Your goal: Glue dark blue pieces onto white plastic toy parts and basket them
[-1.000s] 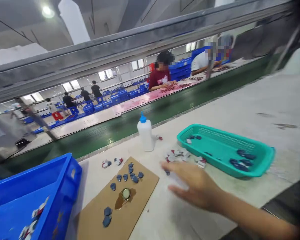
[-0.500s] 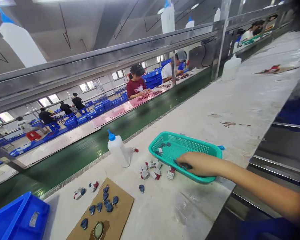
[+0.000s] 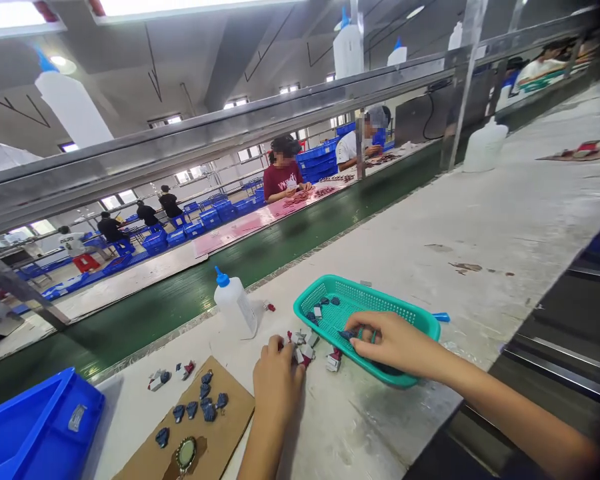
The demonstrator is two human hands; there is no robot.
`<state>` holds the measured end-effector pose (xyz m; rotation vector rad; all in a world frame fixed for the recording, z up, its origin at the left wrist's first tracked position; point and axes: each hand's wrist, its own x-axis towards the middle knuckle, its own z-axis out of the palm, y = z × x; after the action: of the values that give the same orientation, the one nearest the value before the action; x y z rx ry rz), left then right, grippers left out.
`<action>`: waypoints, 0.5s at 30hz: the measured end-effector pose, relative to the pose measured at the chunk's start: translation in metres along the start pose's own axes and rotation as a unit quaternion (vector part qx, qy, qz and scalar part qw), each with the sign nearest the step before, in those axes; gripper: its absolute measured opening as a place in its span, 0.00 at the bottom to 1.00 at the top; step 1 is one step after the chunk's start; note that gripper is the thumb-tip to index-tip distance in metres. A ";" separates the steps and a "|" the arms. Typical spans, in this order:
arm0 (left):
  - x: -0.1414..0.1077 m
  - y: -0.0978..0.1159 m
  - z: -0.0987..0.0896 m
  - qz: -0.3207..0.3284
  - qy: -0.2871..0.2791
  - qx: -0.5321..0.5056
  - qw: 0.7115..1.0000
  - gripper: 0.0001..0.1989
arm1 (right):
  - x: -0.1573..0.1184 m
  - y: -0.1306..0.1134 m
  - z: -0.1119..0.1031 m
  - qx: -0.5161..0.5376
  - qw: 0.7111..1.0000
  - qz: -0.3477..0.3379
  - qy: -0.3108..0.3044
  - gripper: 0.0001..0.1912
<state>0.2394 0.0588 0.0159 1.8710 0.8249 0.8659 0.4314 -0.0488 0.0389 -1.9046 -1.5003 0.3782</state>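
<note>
– Right grip [image 3: 393, 341] first. Holding anything?

– Yes, thumb and fingers pinching a dark blue piece [image 3: 347, 335], small and irregular. It's over the near-left part of the green basket [image 3: 373, 297].

– Left grip [image 3: 277, 377]?

– Palm down, fingers curled at the grey-and-red pieces [image 3: 307, 350]. Fingertips partly hidden, so can't tell if it's closed on one.

– Shapes there?

– Blocky, angular, matte pale grey with dark red bits, loosely heaped. One more chunk [image 3: 333, 361] sits right by the basket's near side.

– Basket material?

– Looks like plastic: oblong, rounded corners, perforated walls. More small blue pieces [image 3: 325, 303] at its left end, plus a whitish block [image 3: 318, 312].

– Left of the hands?

– Flat brown cardboard [image 3: 230, 427], smooth, lying askew. On it, ridged, shell-like blue lumps [image 3: 209, 410] and a crimped round cap [image 3: 186, 453] with a dark wet stain around it.

– Further out?

– Translucent white bottle [image 3: 236, 310], pointed blue tip, upright behind the left grip. Glossy blue bin [image 3: 45, 413], straight-sided, far left. All on a pale, scuffed surface [image 3: 345, 427].

– Beyond that?

– Smooth green belt [image 3: 300, 233], then a person in a maroon shirt [image 3: 283, 180] at a pinkish surface [image 3: 240, 230].
</note>
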 end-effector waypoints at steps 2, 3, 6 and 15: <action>0.007 -0.002 0.002 0.001 -0.002 0.025 1.000 0.06 | 0.002 0.000 0.002 0.069 0.997 0.005 -0.019 0.09; 0.007 -0.003 -0.001 -0.004 0.001 0.022 1.000 0.05 | 0.003 -0.001 0.003 0.110 0.994 0.007 -0.028 0.10; -0.001 -0.004 -0.019 -0.043 0.023 -0.016 0.999 0.09 | 0.009 -0.005 0.008 0.223 0.973 0.035 -0.052 0.14; -0.056 0.005 -0.077 -0.222 0.059 -0.445 0.866 0.12 | 0.030 -0.029 0.018 0.334 0.924 0.183 0.031 0.12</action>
<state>0.1474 0.0455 0.0351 0.7819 0.7060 0.8574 0.4079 -0.0114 0.0503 -1.5931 -0.8046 0.8671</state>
